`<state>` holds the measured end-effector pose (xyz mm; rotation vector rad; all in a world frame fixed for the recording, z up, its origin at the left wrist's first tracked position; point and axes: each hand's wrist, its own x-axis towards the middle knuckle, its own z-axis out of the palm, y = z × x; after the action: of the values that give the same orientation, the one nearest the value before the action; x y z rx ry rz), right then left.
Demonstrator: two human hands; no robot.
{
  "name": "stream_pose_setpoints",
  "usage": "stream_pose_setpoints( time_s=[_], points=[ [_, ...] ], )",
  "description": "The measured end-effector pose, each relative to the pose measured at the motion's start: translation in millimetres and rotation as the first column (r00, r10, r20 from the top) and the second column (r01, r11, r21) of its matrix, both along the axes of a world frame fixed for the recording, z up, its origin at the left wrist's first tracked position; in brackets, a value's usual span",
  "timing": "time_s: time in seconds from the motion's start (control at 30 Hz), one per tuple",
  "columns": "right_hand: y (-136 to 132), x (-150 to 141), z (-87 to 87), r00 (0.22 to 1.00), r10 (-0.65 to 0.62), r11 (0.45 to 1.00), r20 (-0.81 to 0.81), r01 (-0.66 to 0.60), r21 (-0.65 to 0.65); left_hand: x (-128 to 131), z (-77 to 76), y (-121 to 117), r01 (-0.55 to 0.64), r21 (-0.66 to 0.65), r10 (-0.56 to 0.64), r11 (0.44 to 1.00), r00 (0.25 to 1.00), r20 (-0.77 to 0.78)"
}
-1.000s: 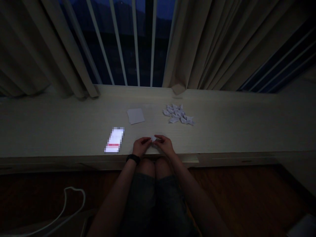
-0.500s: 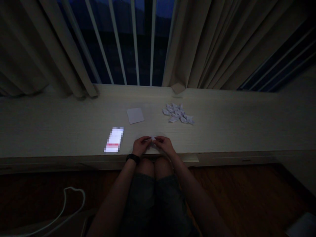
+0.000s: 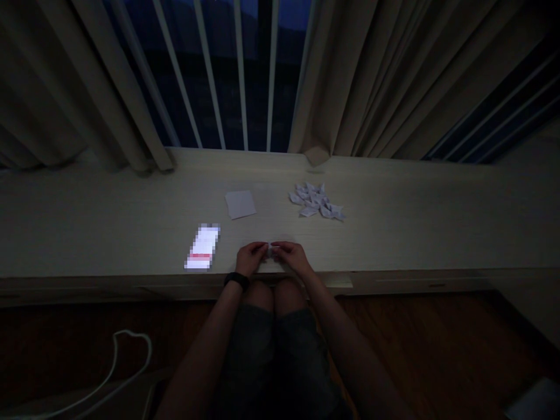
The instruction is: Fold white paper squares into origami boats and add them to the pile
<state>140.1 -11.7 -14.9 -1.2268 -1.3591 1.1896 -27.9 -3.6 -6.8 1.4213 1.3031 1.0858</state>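
Between my two hands, just above the front edge of the ledge, is a small folded piece of white paper. My left hand pinches its left side, with a dark band on that wrist. From the other side my right hand grips it with thumb and fingers. Most of the paper is hidden by the fingertips, and its shape is too small to tell. Beyond my hands lies a stack of square white paper. To its right sits a cluster of several folded paper pieces with pointed corners.
A lit phone, its screen blurred out, lies left of my hands on the pale ledge. Curtains and a barred window stand behind. A white cable loops at lower left. The room is dim.
My fingers have shifted slightly around the folded paper, and less of it shows above the fingertips. The phone, the paper stack and the folded pieces stay put.
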Motion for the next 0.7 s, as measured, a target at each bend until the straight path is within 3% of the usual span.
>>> stream_pose_setpoints(
  time_s=[0.27,0.7],
  points=[
    [0.4,-0.7,-5.1,0.997,0.035,0.997,0.071,-0.039,0.06,1.5,-0.1,-0.9,0.049,0.014,-0.047,0.999,0.996,-0.081],
    [-2.4,-3.0,-5.1,0.978,-0.06,0.991,0.198,0.035,0.132,3.9,5.5,-4.4,0.029,-0.018,-0.03,0.999,0.999,-0.038]
  ],
)
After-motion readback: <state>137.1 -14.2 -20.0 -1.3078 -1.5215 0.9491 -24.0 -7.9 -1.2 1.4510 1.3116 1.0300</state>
